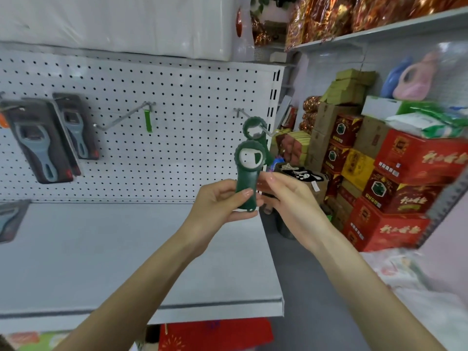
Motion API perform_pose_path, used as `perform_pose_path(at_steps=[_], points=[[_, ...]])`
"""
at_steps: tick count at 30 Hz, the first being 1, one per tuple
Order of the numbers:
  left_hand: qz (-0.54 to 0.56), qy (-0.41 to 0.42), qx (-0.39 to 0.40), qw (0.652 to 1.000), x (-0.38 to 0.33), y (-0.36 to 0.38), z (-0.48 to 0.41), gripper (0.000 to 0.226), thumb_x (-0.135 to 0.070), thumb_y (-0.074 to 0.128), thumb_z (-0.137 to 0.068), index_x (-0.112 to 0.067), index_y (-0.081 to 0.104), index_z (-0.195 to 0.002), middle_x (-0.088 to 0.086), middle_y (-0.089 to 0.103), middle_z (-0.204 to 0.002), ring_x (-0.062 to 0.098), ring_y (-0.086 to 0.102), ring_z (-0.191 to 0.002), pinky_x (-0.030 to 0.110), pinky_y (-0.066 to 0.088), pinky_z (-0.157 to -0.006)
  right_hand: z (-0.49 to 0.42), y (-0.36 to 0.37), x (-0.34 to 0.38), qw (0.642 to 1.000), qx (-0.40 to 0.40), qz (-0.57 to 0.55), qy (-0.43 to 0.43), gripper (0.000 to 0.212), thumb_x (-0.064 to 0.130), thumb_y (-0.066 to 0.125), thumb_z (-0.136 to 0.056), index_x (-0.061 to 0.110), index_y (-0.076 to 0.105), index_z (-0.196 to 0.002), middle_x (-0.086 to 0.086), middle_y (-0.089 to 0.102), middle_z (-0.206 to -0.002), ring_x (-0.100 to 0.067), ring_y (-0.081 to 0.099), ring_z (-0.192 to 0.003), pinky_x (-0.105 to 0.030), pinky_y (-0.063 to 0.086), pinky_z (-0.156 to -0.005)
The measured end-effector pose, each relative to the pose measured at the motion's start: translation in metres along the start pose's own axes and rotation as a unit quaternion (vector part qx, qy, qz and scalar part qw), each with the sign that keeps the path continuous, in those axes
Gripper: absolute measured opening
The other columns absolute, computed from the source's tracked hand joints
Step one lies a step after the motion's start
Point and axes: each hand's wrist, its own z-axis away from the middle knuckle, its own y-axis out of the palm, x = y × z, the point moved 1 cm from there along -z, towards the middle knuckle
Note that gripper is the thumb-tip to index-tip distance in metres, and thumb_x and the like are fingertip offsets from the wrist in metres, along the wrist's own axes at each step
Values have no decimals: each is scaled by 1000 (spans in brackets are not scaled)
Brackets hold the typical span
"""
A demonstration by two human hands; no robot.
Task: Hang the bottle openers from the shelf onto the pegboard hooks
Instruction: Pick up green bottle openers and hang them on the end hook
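My left hand (222, 201) grips the handle of a dark green bottle opener (249, 173), held upright in front of the white pegboard (152, 92). My right hand (286, 191) is beside it, fingers reaching toward the handle's right edge; whether it touches is unclear. A second green opener (254, 129) hangs on the right hook (268, 131) just above. A small bright green opener (148, 120) hangs at the base of the middle hook (121, 120). Two carded grey openers (45, 138) hang at the left.
The grey shelf (114, 262) runs below the pegboard, with another carded opener (10, 221) at its left edge. Stacked red and brown boxes (395, 178) fill the right side. An upper shelf (379, 31) holds red-gold packages.
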Motion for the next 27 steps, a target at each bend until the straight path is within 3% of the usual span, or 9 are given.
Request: perform_pose_path(at_steps=[3,5,8,11,14,16,19,23,27], points=[[6,11,26,1000,-2,15,1,19,-7,57,-92,0,68,-107,19,72,-99,29,71,-95,29,57,-77,9,-1,13,1000,10,-2,-28,33,36,60,-87,9,73,-102,2,72,-88,-5,63,-75,-16,47,-65],[6,17,32,999,-4,23,0,19,-5,57,-92,-1,68,-107,20,72,-100,30,70,-95,27,56,-76,11,-4,19,999,-1,21,-39,17,24,62,-89,13,75,-90,4,71,-79,-5,61,-70,-17,46,-65],[-3,21,35,999,-7,32,-1,21,-5,57,-92,-1,68,-109,18,73,-99,26,71,-95,27,57,-77,13,-8,27,997,-19,50,-49,16,15,62,-90,15,75,-80,3,69,-75,-6,58,-66,-19,45,-64],[-11,18,37,999,-10,35,-3,22,-5,58,-92,1,67,-111,19,72,-101,26,71,-95,26,56,-79,12,-9,33,996,-41,57,-49,17,15,62,-90,15,76,-80,-6,70,-80,-12,60,-71,-24,47,-67],[-56,-5,32,998,-13,32,-6,21,-11,59,-92,-3,70,-108,14,73,-102,21,72,-92,25,58,-73,4,-9,36,995,-76,58,-25,15,17,61,-91,13,74,-84,-13,72,-92,-22,65,-86,-38,53,-85],[-103,-22,28,994,-15,26,-7,19,-16,60,-93,-7,71,-104,9,74,-100,16,72,-90,26,59,-73,-2,-9,38,993,-98,66,-14,16,17,60,-92,6,71,-89,-18,71,-96,-25,65,-89,-40,51,-89],[-120,-28,3,992,-17,12,-6,17,-20,60,-93,-10,73,-98,5,75,-95,14,72,-88,29,59,-77,-10,-9,38,991,-115,66,13,14,17,58,-94,9,67,-89,-16,72,-98,-23,68,-87,-32,56,-76],[-109,-15,-40,993,-23,-4,-8,17,-16,57,-94,-9,72,-100,7,75,-95,16,72,-87,29,59,-77,-17,-9,35,990,-131,43,39,13,16,56,-95,7,65,-95,-18,69,-104,-29,68,-90,-31,57,-61],[-102,15,-74,992,-34,-6,-18,16,-14,58,-94,-11,70,-104,5,74,-94,16,72,-84,29,59,-77,-21,-9,30,990,-133,37,41,15,17,53,-97,7,65,-95,-13,68,-94,-23,70,-74,-32,59,-60]])
